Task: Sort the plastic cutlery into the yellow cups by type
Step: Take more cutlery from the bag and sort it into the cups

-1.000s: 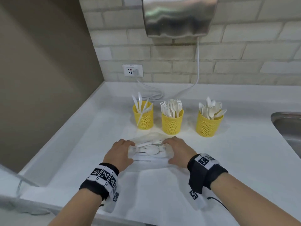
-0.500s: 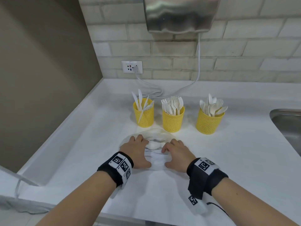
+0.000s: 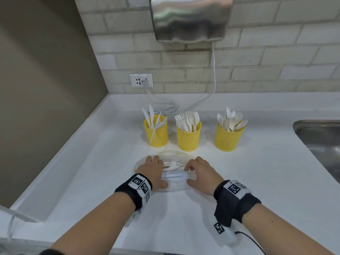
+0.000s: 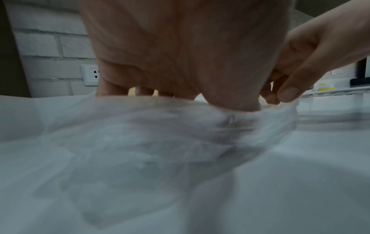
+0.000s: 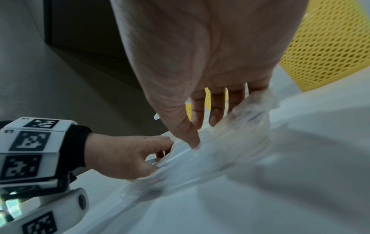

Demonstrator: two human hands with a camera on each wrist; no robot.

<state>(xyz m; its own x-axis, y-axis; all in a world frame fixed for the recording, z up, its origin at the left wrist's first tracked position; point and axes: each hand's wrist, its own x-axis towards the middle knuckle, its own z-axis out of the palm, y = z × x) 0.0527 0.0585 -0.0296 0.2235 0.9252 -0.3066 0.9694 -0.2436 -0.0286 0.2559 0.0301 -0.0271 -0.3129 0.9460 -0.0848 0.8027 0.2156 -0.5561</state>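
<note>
Three yellow mesh cups stand in a row on the white counter [image 3: 257,181]: the left cup [image 3: 156,133] holds knives, the middle cup [image 3: 188,138] forks, the right cup [image 3: 229,138] spoons. In front of them lies a clear plastic bag [image 3: 173,173] with white cutlery inside; a fork [image 3: 173,164] shows through it. My left hand [image 3: 152,172] grips the bag's left side with curled fingers. My right hand [image 3: 200,173] pinches its right side between thumb and fingers. The right wrist view shows the crumpled bag [image 5: 230,142] between both hands.
A steel sink [image 3: 322,144] is set into the counter at the far right. A hand dryer [image 3: 191,19] hangs on the brick wall, and its cable [image 3: 161,102] lies behind the cups, plugged into a socket [image 3: 140,80]. A brown wall bounds the left side.
Both hands shifted their hold on the bag: they came closer together over it, then drew slightly apart, so the fork now shows between them. The cups stayed put.
</note>
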